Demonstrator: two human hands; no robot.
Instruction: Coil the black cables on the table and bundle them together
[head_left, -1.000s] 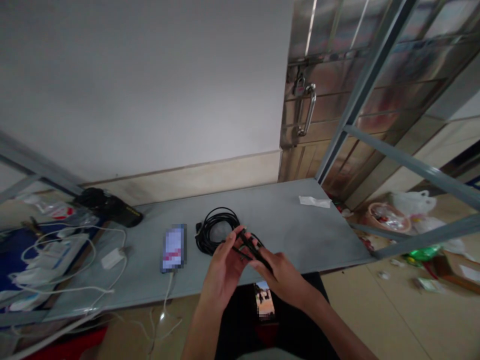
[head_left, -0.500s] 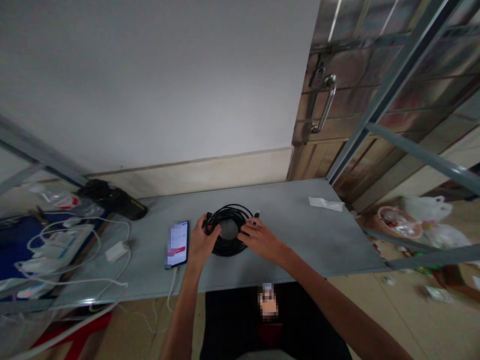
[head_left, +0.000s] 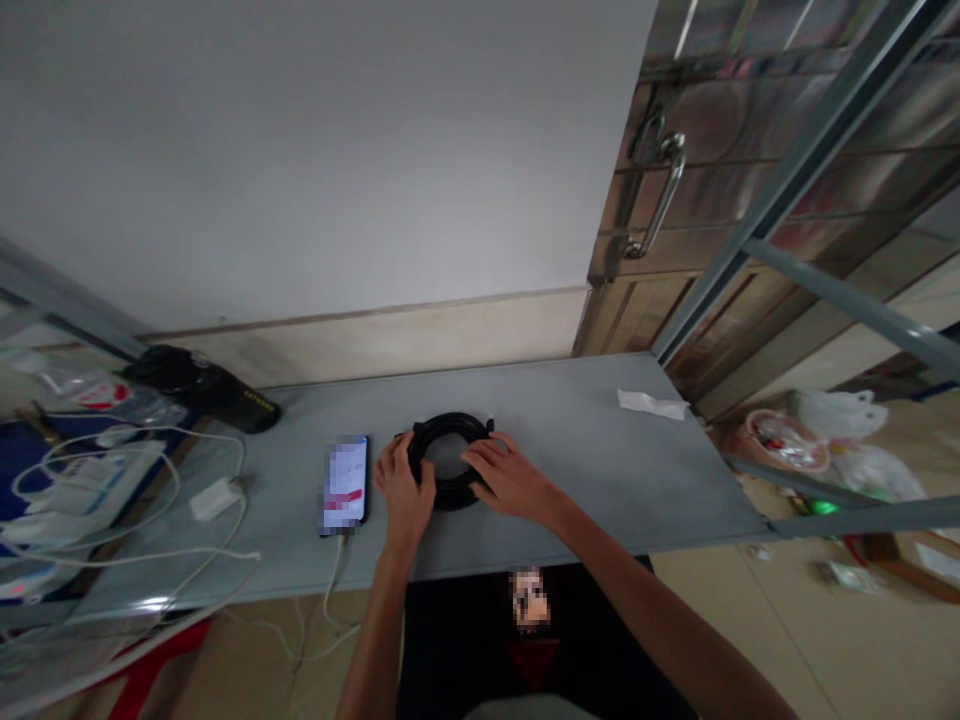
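A black cable (head_left: pixel 454 496) is wound into a compact ring of several loops, lying on the grey tabletop (head_left: pixel 566 430) in front of me. My left hand (head_left: pixel 403 485) holds the ring's left side, thumb on the inner edge and fingers around the outside. On the opposite side my right hand (head_left: pixel 512 481) grips the ring, its fingers reaching over the loops. Dark cable ends with light tips stick out at the upper left and upper right of the coil. The parts of the loops under my fingers are hidden.
Left of the coil lies a phone (head_left: pixel 346 485) with a white charging cord (head_left: pixel 334 580). Farther left are a white adapter (head_left: pixel 215 498), tangled white cables and a black bottle (head_left: pixel 206 388). A paper strip (head_left: pixel 652 405) lies at right, near the metal frame post (head_left: pixel 795 185).
The loops look tighter and more even, and the strand that stood apart at the top now lies against the rest. Both hands have shifted their hold slightly. The view has moved a little.
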